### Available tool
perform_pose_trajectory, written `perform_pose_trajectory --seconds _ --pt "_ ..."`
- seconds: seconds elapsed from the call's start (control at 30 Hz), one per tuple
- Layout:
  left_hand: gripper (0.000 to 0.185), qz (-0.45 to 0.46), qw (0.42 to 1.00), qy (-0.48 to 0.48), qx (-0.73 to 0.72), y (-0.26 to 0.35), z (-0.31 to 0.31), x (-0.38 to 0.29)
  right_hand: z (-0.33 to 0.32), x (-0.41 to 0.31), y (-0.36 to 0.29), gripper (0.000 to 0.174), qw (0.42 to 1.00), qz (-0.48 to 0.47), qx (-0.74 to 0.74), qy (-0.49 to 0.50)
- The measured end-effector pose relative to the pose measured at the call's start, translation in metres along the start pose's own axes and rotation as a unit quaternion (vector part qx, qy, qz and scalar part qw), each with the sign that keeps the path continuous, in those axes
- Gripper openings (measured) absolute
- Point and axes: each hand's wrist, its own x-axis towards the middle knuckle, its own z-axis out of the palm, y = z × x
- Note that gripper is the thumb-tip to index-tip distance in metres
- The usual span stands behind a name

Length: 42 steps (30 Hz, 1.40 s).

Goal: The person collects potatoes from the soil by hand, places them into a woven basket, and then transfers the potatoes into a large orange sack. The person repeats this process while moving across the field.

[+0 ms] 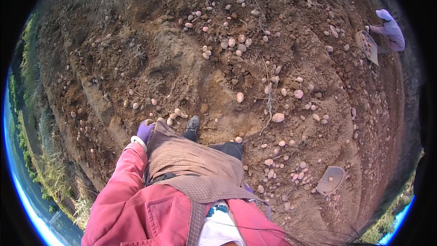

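Note:
My left hand (pixel 145 131), in a purple glove with a white band at the wrist, grips the edge of a brown checked apron (pixel 191 167) and holds it out to the left. Of my right hand (pixel 247 188) only a bit of purple glove shows at the apron's right side; the cloth hides the rest, so its fingers cannot be seen. Beyond my shoe lie potatoes (pixel 240 97) on loose brown soil, some in small groups. A few pale potatoes (pixel 170 122) rest just right of my left hand.
A shallow basket (pixel 330 180) with one small thing in it sits on the soil at the lower right. At the far right a person (pixel 392 34) in a pale hat bends by another basket (pixel 364 46) holding potatoes. Dry stems (pixel 269 102) cross the soil. Plants (pixel 30 58) line the left edge.

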Motion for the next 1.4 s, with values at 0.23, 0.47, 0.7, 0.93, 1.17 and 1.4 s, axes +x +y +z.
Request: perform_pose_trajectory --seconds 0.23,0.47,0.7,0.93,1.17,1.4 --pt "0.032 0.059 0.997 -0.050 0.005 0.044 0.020 -0.004 -0.001 0.040 -0.048 0.050 0.999 -0.014 -0.028 -0.017" --pt "0.042 -0.031 0.986 -0.018 0.162 0.006 0.008 -0.034 0.005 0.081 -0.124 0.050 0.996 -0.059 -0.029 -0.053" --pt "0.026 0.087 0.985 -0.005 -0.146 0.114 -0.003 0.030 0.032 0.051 -0.169 0.046 0.998 -0.051 -0.018 -0.024" --pt "0.019 0.122 0.984 -0.129 -0.020 0.283 0.023 0.165 0.094 0.051 -0.137 0.042 0.996 0.020 0.072 0.042" --pt "0.022 0.082 0.836 -0.446 0.308 0.360 0.138 0.335 0.204 0.140 -0.229 0.027 0.961 -0.127 -0.238 0.055" --pt "0.043 0.188 0.734 -0.474 0.449 0.325 0.239 0.441 0.407 0.325 -0.485 0.048 0.936 -0.298 -0.188 0.018"
